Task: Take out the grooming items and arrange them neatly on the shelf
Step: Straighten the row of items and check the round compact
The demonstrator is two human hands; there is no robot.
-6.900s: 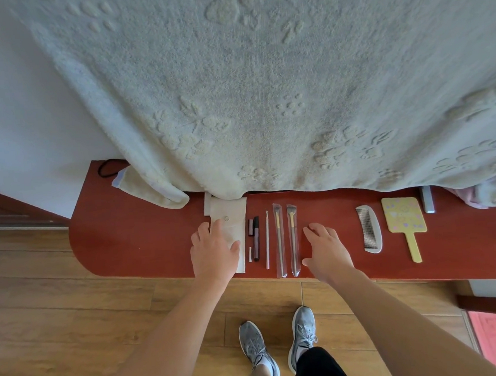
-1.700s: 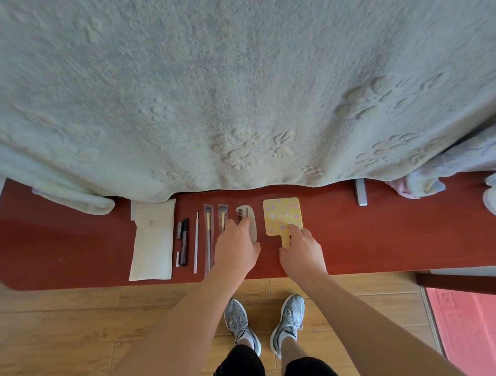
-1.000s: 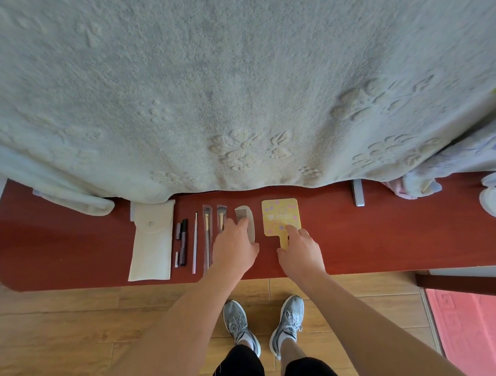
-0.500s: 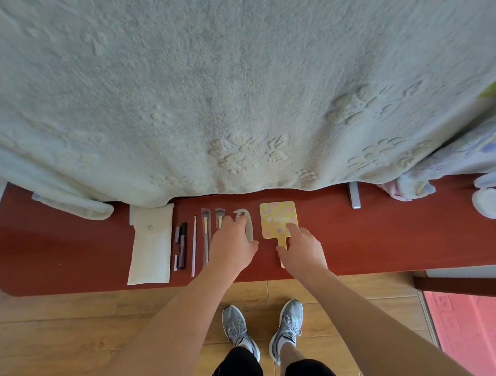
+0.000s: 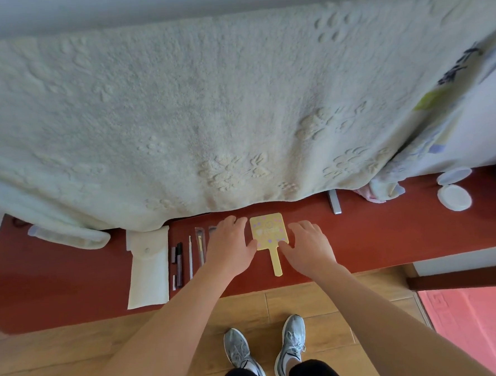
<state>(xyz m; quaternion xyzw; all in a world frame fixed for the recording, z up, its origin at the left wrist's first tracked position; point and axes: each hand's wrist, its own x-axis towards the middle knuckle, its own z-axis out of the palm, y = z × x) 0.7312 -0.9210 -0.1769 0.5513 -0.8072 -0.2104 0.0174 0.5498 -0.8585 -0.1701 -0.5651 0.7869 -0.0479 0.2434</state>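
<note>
Mirror: the yellow hand mirror lies flat on the red shelf, head far, handle pointing to the near edge, between the two hands.
Left hand: the left hand lies palm down just left of the mirror, fingers straight and spread, thumb against the mirror's left edge; it grips nothing that I can see.
Right hand: the right hand rests just right of the mirror, fingers loosely bent, thumb by the mirror's lower right corner, holding nothing.
Row to the left: two sleeved brushes, partly hidden by the left hand, then a thin stick, dark pens and a white pouch, side by side.
Far side: a pale blanket hangs over the shelf's far edge.
Right end: a grey bar and round white lids, well apart from the mirror.
</note>
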